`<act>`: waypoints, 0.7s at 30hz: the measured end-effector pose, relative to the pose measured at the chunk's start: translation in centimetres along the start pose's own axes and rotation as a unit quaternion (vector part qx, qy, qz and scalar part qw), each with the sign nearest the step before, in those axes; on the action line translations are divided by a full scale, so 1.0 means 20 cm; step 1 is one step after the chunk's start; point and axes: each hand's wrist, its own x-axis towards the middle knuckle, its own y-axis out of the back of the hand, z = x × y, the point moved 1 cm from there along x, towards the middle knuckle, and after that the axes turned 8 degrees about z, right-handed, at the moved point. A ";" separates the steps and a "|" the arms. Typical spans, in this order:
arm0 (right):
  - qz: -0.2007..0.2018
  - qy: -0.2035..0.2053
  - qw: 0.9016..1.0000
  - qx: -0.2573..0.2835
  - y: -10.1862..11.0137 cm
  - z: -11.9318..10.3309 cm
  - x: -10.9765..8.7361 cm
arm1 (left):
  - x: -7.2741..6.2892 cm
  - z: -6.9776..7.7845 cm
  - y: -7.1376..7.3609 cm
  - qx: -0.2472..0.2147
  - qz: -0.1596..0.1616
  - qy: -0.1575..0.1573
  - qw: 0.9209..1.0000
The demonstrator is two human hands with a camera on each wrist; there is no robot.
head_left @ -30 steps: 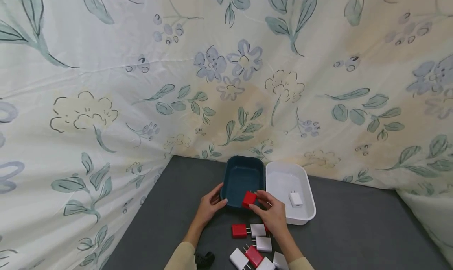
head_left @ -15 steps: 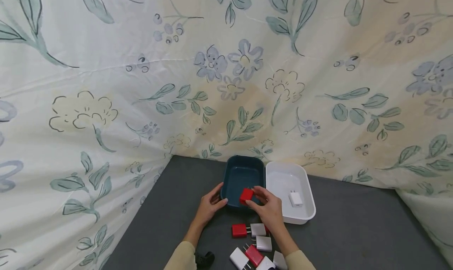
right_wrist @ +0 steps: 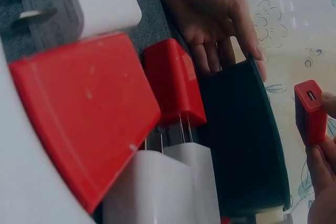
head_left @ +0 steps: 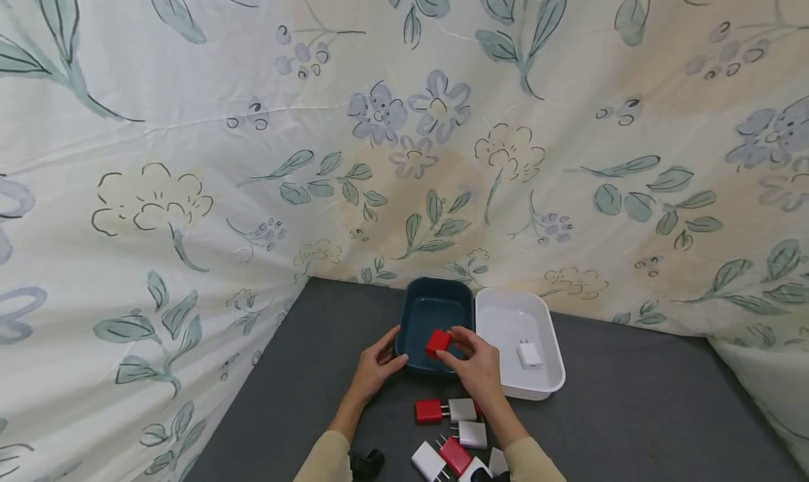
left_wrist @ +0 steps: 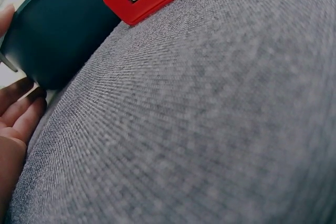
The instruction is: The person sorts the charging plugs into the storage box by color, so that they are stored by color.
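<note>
In the head view my right hand pinches a red USB charger plug between thumb and fingers, above the near part of a dark teal bin. The right wrist view shows this plug with its USB port facing the camera. My left hand holds the bin's near left corner, thumb at the front and fingers along the left side. Nearer my body, several red and white plugs lie loose, among them a red plug and a white plug. My right forearm partly covers some of them.
A white bin touches the teal bin's right side and has one white plug in it. Both stand on a grey tabletop, before a floral cloth. A small black object lies by the left forearm.
My right hand has moved slightly left and away from my body, carrying the red charger plug farther over the teal bin. My left hand stays at the bin's corner.
</note>
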 end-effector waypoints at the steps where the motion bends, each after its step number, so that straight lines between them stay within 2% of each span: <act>1: 0.001 0.002 1.000 0.001 0.00 0.00 0.00 | 0.00 0.00 0.00 0.001 0.000 0.000 1.000; 8: 0.010 0.003 1.000 0.000 -0.03 -0.02 0.01 | 0.00 0.01 0.00 0.006 -0.006 0.005 1.000; 15: 0.001 0.003 1.000 0.014 -0.04 -0.01 0.03 | 0.00 0.02 0.00 0.005 -0.009 0.001 1.000; 21: 0.008 0.005 1.000 -0.004 -0.05 -0.02 0.05 | 0.00 0.03 0.00 0.010 -0.008 -0.003 1.000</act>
